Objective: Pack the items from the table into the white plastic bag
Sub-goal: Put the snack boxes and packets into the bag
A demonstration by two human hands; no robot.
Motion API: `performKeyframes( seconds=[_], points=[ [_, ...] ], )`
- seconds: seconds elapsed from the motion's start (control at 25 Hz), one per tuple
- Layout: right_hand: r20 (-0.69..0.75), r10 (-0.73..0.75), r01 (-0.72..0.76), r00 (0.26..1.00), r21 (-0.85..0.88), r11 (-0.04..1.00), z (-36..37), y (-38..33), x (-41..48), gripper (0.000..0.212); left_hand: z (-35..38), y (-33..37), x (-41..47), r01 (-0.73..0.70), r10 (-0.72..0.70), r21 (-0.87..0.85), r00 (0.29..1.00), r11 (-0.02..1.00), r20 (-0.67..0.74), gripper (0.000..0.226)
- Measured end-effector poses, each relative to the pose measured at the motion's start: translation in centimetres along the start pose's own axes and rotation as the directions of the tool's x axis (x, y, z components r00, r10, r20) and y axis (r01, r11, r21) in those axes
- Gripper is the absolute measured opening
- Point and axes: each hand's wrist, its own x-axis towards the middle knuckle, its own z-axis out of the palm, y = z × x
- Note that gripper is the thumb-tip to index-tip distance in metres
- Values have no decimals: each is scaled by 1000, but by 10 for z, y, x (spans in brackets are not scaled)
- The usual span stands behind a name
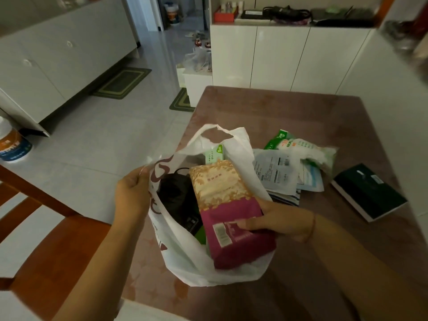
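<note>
Right hand (275, 224) gripping tissue pack (228, 212), half into white plastic bag (185, 258); left hand (132, 195) pinching rim. Left: packets (287, 167), dark box (368, 192) near table's right edge.

Left hand (132, 195) pinched closed, forearm raised; right hand (280, 222) clasped, thumb on top.

Thin crinkled white plastic bag (178, 251); glossy printed packet (229, 205); smooth matt table (266, 112); wooden chair (58, 239).

Bag (183, 258): white, maroon print
Tissue pack (228, 209): cream-gold floral, magenta base
Box (368, 193): dark green
Table (266, 107): mauve, faint stars
Mat (121, 82): green, striped border
</note>
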Motion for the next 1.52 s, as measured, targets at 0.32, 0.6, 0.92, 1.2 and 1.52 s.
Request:
performKeyframes(
  seconds=[0.32, 0.6, 0.92, 1.2, 1.52],
  points=[
    [-286, -93, 113, 954, 55, 992, 32, -19, 62, 54, 7, 1, -2, -67, 65, 19, 992, 998, 110, 30],
    [-231, -194, 107, 953, -344, 933, 49, -1, 46, 30, 10, -4, -3, -34, 29, 40, 994, 999, 108, 31],
    [-557, -235, 44, 797, -335, 941, 39, -16, 88, 38, 3, 3, 4, 31, -31, -2, 996, 1000, 83, 31],
    [-505, -215, 123, 836, -210, 970, 27, -10, 72, 66, 7, 18, -4, 81, -64, -91, 983, 993, 171, 30],
    [-16, 73, -65, 997, -675, 735, 29, 23, -14, 48, 9, 13, 1, 79, -75, -21, 985, 997, 156, 24]
  ],
)
